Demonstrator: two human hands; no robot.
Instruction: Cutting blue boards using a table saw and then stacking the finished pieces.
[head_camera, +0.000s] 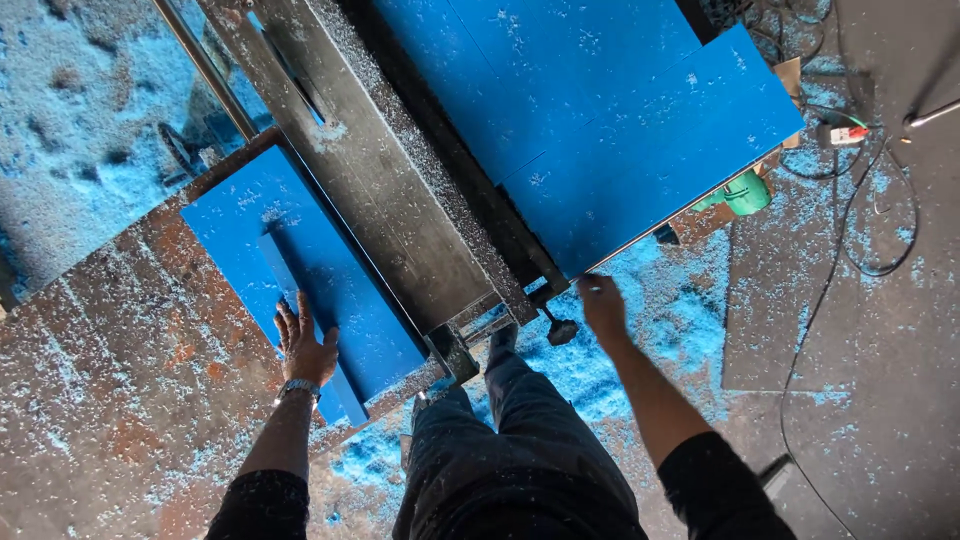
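Here I see my left hand (305, 345) lying flat, fingers spread wide, on a narrow blue strip (300, 305) atop the blue panel (330, 270) at centre-left on the rusty desk (120, 370). My right hand (603, 303) pinches the large blue sheet's (620, 120) lower edge, centre frame.

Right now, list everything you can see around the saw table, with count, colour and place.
large board: one, blue, on the table's right side
small board: one, blue, left of the blade slot
narrow strip: one, blue, on the small board
saw table: one, grey, centre
shavings: many, blue, on the floor
green tool: one, under the large board
cables: black, right floor
left hand: flat on the strip
right hand: grip on the large board's corner
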